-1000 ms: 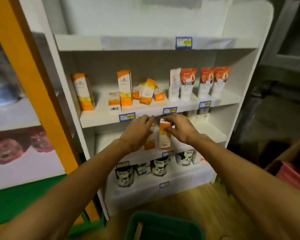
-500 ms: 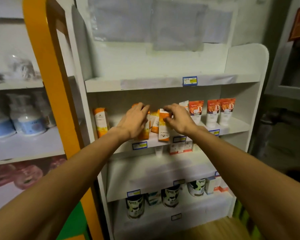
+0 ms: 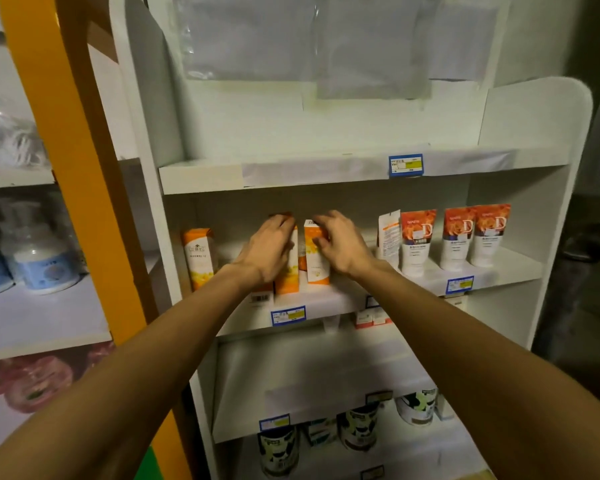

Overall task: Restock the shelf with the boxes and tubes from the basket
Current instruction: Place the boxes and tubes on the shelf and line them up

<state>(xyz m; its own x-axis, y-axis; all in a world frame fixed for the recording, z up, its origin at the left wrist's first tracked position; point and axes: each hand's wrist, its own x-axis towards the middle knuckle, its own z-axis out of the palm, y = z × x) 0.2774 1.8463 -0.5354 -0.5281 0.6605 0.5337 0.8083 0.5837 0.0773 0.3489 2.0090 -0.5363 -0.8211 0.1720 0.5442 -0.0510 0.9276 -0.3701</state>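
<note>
Both my hands are up at the middle shelf [image 3: 333,299] of the white rack. My left hand [image 3: 269,249] grips an upright orange and white box [image 3: 289,275] from its left side. My right hand [image 3: 340,245] holds a second orange and white box [image 3: 316,268] standing just to the right of it. Both boxes stand on the shelf board. Another orange box [image 3: 199,258] stands alone at the shelf's left end. Three orange and white tubes [image 3: 417,242] stand in a row on the right. The basket is out of view.
A white sachet [image 3: 388,233] leans beside the tubes. The top shelf [image 3: 291,173] above is bare. Black and white tins [image 3: 359,429] sit on the lower shelf. An orange post [image 3: 73,174] and a side rack with blue-labelled bottles [image 3: 39,258] stand at the left.
My view has tilted up, and the basket has dropped out of sight. Both hands rose from below the shelf edge, carrying the boxes up onto the middle shelf, where they now stand upright.
</note>
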